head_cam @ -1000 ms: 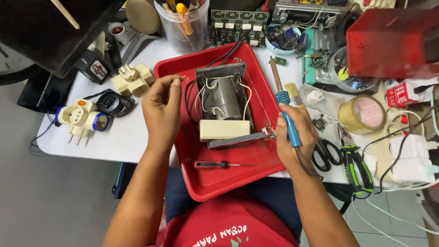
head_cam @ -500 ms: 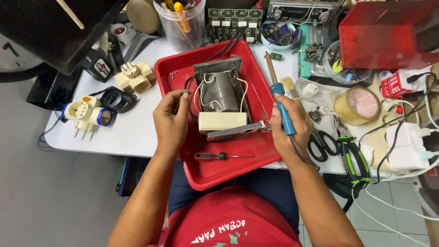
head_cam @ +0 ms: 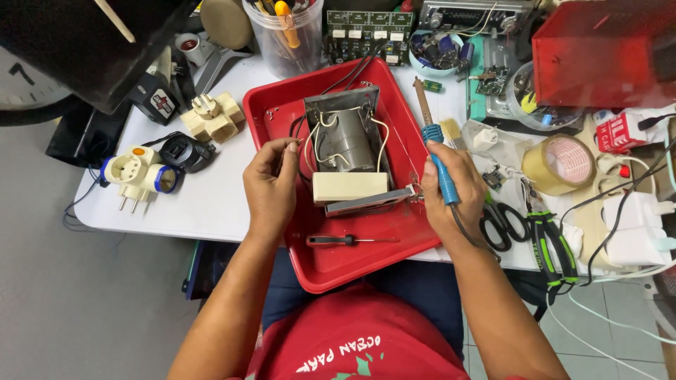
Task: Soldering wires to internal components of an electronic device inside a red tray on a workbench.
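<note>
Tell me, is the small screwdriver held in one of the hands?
No, the small screwdriver lies loose in the red tray, between both hands.

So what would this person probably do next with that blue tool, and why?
Probably swing the tip of the soldering iron down toward the wires. The right hand grips its blue handle, but the tip points away, over the edge of the red tray. The left hand pinches a thin wire beside the grey part, as if readying it for the tip.
</note>
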